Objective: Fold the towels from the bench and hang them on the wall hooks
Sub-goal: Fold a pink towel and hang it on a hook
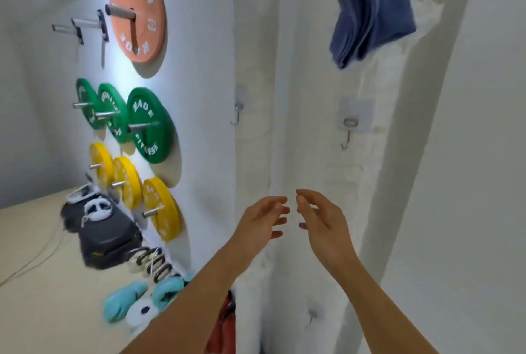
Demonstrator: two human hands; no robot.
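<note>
Folded dark-blue cloth towel (370,9) is hanging high on the white wall, w/ its hook hidden behind it. Left hand (263,220) & right hand (321,221) are hovering below, fingers loose, holding nothing. Small metal wall hook (347,133) is sitting bare, prob. for the next towel.

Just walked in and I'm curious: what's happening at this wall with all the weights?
A person is hanging towels on wall hooks. A folded blue towel already hangs high up on the white wall. Both hands are empty right now: the left hand and right hand hover close together, fingers relaxed, below a free hook. Two more bare hooks sit further left, beside the coloured weight plates.
</note>
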